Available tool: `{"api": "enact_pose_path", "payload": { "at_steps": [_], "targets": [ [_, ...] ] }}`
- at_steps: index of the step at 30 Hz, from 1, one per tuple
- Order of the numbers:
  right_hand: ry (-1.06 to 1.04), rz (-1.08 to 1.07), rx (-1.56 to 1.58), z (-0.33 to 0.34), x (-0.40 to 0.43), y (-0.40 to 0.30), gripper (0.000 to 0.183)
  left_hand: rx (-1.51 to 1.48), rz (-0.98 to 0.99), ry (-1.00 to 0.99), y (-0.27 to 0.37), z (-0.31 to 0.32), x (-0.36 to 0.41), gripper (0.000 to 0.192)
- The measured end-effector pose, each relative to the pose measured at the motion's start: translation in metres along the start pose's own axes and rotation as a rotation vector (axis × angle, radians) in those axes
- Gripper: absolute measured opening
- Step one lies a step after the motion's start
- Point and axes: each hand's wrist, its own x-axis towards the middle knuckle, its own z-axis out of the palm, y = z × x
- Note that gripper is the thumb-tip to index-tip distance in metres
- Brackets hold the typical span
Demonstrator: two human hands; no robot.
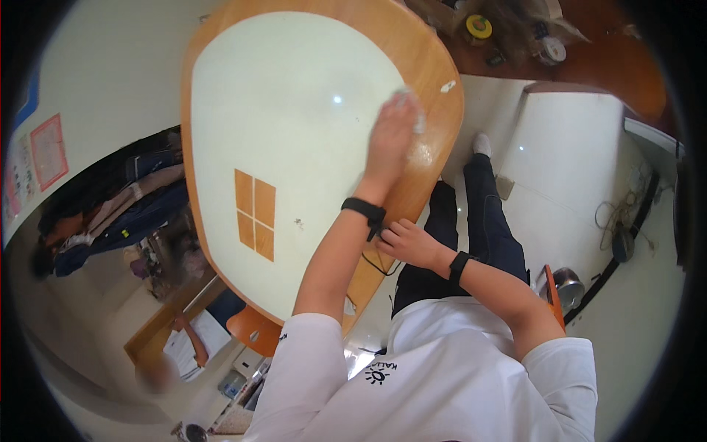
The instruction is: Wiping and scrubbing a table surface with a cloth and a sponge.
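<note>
My left hand (392, 135), blurred, lies palm down near the right edge of a wooden table (442, 127) with a pale inset top. White material, perhaps a cloth or tissue (419, 124), shows under and beside its fingers. My right hand (411, 243) is at the table's near edge, just below my left wrist. Its fingers are bent beside the hanging end of a black wristband (362, 208); whether they grip anything is unclear. A wood-coloured four-pane pattern (255, 215) and small dark marks (299, 223) show on the tabletop.
A black cable (381, 271) hangs by the table edge. An orange chair (257, 331) stands at the lower left, near another person (193, 345). A brown surface (591, 61) at the upper right holds a yellow-lidded container (478, 26) and plastic bags.
</note>
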Motion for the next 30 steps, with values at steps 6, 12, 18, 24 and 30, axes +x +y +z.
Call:
{"api": "enact_pose_path", "payload": {
  "at_steps": [6,12,18,24,30],
  "targets": [
    [-0.098,0.031,0.017,-0.058,-0.059,0.054,0.013,0.117,-0.647,0.440,-0.039,-0.020,-0.070,0.050],
    [0.170,0.620,-0.038,-0.150,-0.108,0.125,0.011,-0.050,-0.646,0.498,0.029,0.031,0.005,0.039],
    [0.506,0.939,0.168,-0.203,-0.128,0.165,0.011,0.087,-0.402,0.319,0.071,0.055,0.048,0.046],
    [0.484,1.174,0.444,-0.228,-0.126,0.172,0.013,0.042,-0.369,0.276,0.005,0.020,0.034,0.042],
    [0.393,1.025,0.208,-0.245,-0.103,0.135,0.011,0.321,-0.811,0.541,-0.144,-0.044,-0.010,0.044]
  ]
}}
